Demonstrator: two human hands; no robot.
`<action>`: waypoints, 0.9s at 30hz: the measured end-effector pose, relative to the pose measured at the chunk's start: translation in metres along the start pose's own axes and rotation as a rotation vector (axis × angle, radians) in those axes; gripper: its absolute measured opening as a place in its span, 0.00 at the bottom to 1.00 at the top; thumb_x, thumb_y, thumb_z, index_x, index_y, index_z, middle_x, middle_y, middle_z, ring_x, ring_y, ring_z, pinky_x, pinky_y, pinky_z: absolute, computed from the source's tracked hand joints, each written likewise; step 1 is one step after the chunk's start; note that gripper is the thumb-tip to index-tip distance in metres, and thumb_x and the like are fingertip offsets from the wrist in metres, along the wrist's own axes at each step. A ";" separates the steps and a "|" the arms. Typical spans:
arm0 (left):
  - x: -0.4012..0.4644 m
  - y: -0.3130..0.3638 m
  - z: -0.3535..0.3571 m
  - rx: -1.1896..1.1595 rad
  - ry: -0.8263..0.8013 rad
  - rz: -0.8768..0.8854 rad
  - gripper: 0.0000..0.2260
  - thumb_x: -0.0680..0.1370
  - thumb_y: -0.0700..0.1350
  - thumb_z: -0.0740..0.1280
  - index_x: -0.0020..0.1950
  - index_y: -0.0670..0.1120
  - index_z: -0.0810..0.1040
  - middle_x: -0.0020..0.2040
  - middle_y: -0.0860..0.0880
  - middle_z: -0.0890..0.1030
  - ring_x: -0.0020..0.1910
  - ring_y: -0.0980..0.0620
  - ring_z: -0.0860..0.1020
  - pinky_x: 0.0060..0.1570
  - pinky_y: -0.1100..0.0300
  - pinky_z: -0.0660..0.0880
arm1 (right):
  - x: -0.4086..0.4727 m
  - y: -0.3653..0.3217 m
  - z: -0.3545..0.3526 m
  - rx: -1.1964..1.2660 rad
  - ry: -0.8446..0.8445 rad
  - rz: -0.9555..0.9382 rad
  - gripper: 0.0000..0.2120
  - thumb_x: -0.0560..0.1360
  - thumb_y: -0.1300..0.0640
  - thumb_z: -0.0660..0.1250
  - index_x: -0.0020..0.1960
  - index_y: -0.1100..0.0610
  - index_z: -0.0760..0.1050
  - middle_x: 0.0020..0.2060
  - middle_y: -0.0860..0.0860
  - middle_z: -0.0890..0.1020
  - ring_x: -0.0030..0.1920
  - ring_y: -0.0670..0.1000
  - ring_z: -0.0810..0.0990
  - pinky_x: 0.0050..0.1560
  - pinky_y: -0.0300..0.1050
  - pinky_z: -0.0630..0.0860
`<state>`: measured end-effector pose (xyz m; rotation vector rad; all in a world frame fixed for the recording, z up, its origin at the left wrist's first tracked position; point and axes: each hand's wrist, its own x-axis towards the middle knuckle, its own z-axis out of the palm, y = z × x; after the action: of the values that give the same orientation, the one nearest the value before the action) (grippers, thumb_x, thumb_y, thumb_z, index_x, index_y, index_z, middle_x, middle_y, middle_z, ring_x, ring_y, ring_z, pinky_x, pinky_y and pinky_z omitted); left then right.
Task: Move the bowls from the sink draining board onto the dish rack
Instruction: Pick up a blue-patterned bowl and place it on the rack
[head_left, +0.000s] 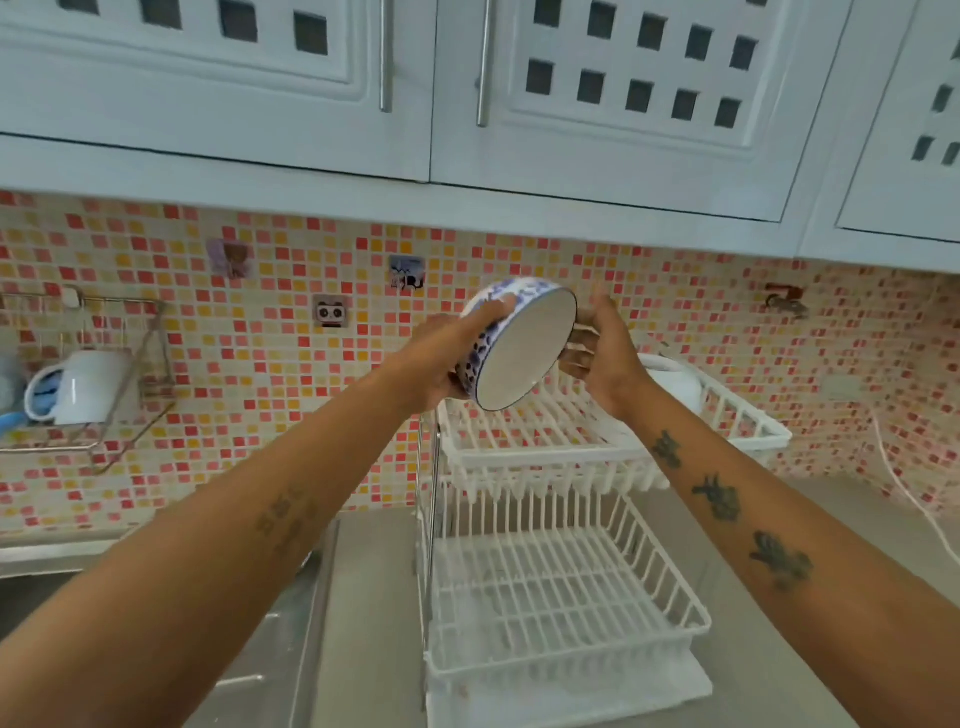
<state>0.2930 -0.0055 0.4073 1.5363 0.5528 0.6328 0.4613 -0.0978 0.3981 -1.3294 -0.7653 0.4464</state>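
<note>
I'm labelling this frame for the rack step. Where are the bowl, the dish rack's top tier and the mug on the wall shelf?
bowl (524, 353): head view, on its white inside.
dish rack (524, 441): head view, top tier's bare bars.
mug (88, 387): head view, white side.

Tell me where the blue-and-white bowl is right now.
In the head view, centre frame, the blue-and-white bowl is held tilted in the air between the left hand and right hand, just above the dish rack's top tier.

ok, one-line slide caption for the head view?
Both hands, left hand and right hand, hold a blue-patterned bowl tilted above the white two-tier dish rack.
</note>
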 end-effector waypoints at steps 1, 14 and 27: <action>0.007 -0.004 0.003 0.074 0.042 0.026 0.29 0.69 0.63 0.72 0.60 0.45 0.75 0.55 0.43 0.82 0.50 0.44 0.82 0.53 0.43 0.80 | 0.005 0.005 -0.004 -0.024 -0.004 0.027 0.23 0.80 0.38 0.50 0.50 0.54 0.75 0.48 0.55 0.79 0.50 0.57 0.78 0.53 0.50 0.73; 0.034 -0.047 0.027 0.856 0.106 0.322 0.38 0.60 0.62 0.78 0.62 0.49 0.66 0.56 0.46 0.73 0.49 0.47 0.77 0.41 0.61 0.74 | 0.032 0.046 -0.017 -0.322 -0.222 0.245 0.25 0.73 0.31 0.57 0.52 0.49 0.78 0.51 0.52 0.84 0.51 0.53 0.82 0.59 0.50 0.76; 0.033 -0.062 0.038 1.323 -0.003 0.284 0.44 0.65 0.57 0.77 0.71 0.44 0.56 0.65 0.40 0.65 0.57 0.38 0.77 0.57 0.45 0.77 | 0.036 0.060 -0.018 -0.489 -0.236 0.333 0.25 0.73 0.45 0.63 0.66 0.56 0.73 0.60 0.55 0.80 0.55 0.56 0.79 0.60 0.53 0.75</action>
<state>0.3453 -0.0070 0.3470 2.8910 0.8201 0.4605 0.5070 -0.0729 0.3480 -1.8991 -0.8846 0.7210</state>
